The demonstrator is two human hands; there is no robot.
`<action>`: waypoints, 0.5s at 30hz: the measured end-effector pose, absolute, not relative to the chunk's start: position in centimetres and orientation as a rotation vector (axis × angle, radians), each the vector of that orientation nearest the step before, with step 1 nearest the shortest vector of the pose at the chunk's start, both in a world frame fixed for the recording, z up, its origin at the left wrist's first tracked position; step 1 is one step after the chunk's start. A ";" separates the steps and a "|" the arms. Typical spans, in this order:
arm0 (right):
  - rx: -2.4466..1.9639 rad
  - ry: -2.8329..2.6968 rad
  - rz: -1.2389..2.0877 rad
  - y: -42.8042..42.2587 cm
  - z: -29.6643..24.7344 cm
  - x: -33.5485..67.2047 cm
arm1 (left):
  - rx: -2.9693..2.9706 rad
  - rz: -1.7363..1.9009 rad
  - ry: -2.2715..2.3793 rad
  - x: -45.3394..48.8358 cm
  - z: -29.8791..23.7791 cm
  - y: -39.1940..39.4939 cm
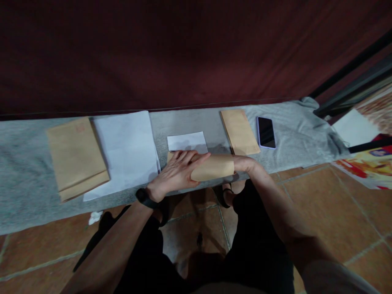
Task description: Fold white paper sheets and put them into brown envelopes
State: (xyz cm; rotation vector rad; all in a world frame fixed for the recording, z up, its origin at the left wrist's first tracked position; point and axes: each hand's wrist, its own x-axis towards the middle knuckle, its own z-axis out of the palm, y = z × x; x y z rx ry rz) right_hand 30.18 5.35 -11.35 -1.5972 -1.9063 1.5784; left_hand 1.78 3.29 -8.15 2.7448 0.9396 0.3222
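A brown paper envelope (216, 168) lies near the front edge of the cloth-covered surface, its open end to the right and bulging. My left hand (180, 168) rests palm down over its left part, fingers laid out flat and thumb pointing right. My right hand (241, 163) reaches into the envelope's mouth up to about the wrist, so its fingers are hidden. Just beyond my left hand lies a small white sheet of paper (187, 142), partly covered. To the right sits another brown envelope stack (241, 131).
At left, larger brown envelopes (76, 155) overlap a stack of white paper (125, 151). A phone (266, 132) lies at right on the grey cloth (294, 134). A dark red curtain (183, 57) hangs behind. Crumpled white tissue (95, 217) is on the tiled floor (39, 249).
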 end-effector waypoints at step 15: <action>-1.654 -1.395 1.195 8.1 -10.1 29.0 | 2.737 0.523 1.428 -4.6 -6.1 5.8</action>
